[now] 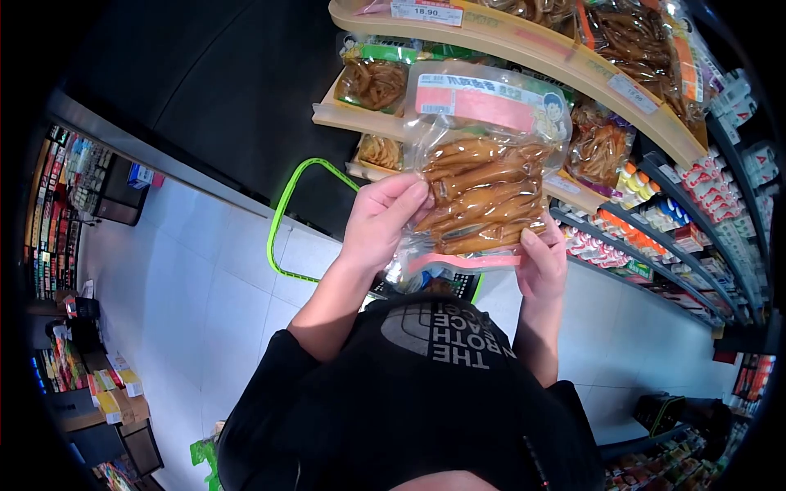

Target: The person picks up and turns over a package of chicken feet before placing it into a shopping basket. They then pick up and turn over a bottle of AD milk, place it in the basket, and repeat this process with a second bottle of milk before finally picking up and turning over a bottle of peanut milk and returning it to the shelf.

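A clear vacuum-sealed food pack (483, 192) hangs upright before my chest, its glossy brown, elongated pieces packed in rows. A pink and white label with a small cartoon figure runs across its upper part. My left hand (381, 217) pinches the left edge, thumb in front. On the lower right corner, my right hand (540, 262) is closed with its thumb on the front; its other fingers are mostly behind the pack. Below the pack, partly hidden by it and my body, is a black shopping basket (476, 288) with a bright green handle (282, 213).
Curved store shelves (524, 41) rise just ahead, holding similar sealed packs (372, 84) and price tags (426, 13). More stocked shelves (671, 237) bend away on the right. Cardboard boxes (119, 397) and another product rack (53, 213) stand to the left on the tiled floor (188, 278).
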Tool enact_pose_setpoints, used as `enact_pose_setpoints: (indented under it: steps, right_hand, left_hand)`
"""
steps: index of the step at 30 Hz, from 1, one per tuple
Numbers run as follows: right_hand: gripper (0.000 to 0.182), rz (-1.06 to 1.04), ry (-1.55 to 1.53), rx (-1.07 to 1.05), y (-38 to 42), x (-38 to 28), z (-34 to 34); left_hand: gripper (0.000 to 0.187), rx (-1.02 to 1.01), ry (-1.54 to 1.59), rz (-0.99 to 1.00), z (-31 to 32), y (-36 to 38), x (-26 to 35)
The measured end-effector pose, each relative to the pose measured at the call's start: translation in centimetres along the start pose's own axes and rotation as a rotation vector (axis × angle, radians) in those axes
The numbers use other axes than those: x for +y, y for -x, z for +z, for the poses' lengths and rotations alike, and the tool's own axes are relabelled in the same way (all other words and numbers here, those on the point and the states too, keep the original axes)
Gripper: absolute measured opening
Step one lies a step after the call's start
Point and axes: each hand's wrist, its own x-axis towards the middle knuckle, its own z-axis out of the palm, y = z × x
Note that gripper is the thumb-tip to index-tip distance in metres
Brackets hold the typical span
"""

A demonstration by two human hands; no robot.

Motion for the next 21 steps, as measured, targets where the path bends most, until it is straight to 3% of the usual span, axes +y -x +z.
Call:
enact_pose_setpoints:
  steps: [4,8,9,10,13,15,16,18,19,21]
  right_hand:
    - [0.051,-0.077,0.22,0.031,-0.1,-0.3,0.2]
    - [0.044,-0.344,0.688,0.153,-0.1,-0.7,1.3]
    - [0.041,-0.481,0.843,0.183,-0.3,-0.1,1.4]
    - [0.042,-0.498,1.145,0.142,0.3,-1.2,2.7]
    - [0.046,-0.838,1.538,-0.113,-0.5,-0.5,4.4]
    - [0.051,-0.865,1.697,-0.296,-0.5,0.3,5.7]
    - [0.045,-0.753,1.645,-0.368,0.0,0.2,6.1]
    - [0.051,-0.631,1.436,-0.511,0.2,-1.3,6.9]
    - [0.053,-0.634,1.326,-0.519,0.2,-1.5,6.1]
    - [0.055,-0.817,1.293,-0.236,-0.3,-2.7,5.1]
  left_hand:
    - [0.016,0.125,-0.269,0.104,-0.2,-0.4,-1.2]
    - [0.033,0.343,-0.694,0.303,1.7,-0.3,-1.0]
    - [0.043,0.249,-0.747,0.356,1.4,-0.1,-1.5]
    - [0.06,0.106,-0.727,0.298,2.0,0.3,-1.0]
    - [0.086,-0.151,-0.01,0.108,3.7,1.2,-2.2]
    - [0.063,-0.021,-0.018,0.061,3.2,0.9,-2.2]
    - [0.054,0.049,-0.026,0.008,2.6,0.0,-1.8]
    - [0.039,0.138,0.076,0.09,2.8,-0.7,-1.3]
    - [0.04,0.128,0.13,0.073,2.8,-0.9,-0.9]
    - [0.04,0.096,0.186,0.014,2.7,-0.9,-0.2]
